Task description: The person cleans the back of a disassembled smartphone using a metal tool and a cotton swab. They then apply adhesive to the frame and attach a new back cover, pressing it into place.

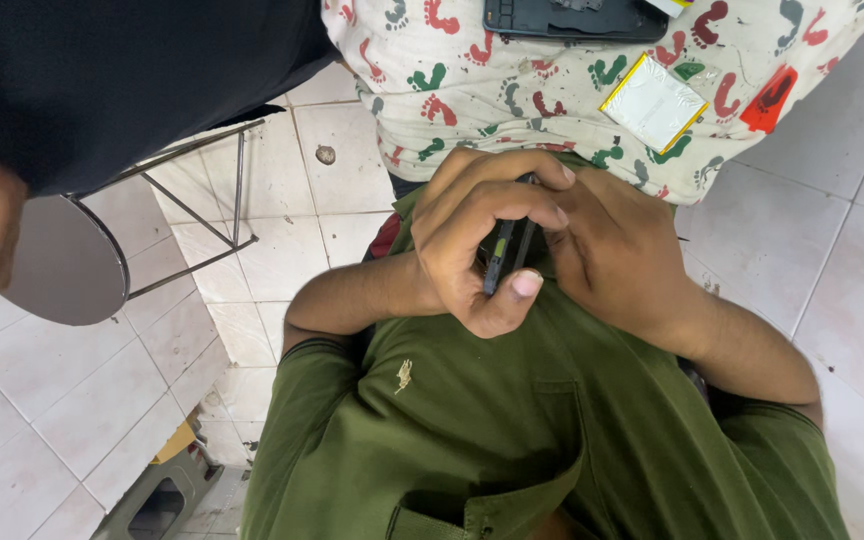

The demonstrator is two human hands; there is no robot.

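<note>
Gripping a slim dark device (508, 252), perhaps a phone, both hands, left (482, 240), right (617, 250), closed around it

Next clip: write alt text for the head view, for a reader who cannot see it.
Both hands, left hand and right hand, grip a thin dark device edge-on against a green shirt. Beyond them, a footprint-patterned cloth holds a flat silver pouch with yellow edges; a round stool stands on white tiles.

Matt black plastic phone (508, 255); soft printed cotton cloth (512, 90); shiny foil battery (654, 102); glossy floor tiles (282, 180).
</note>
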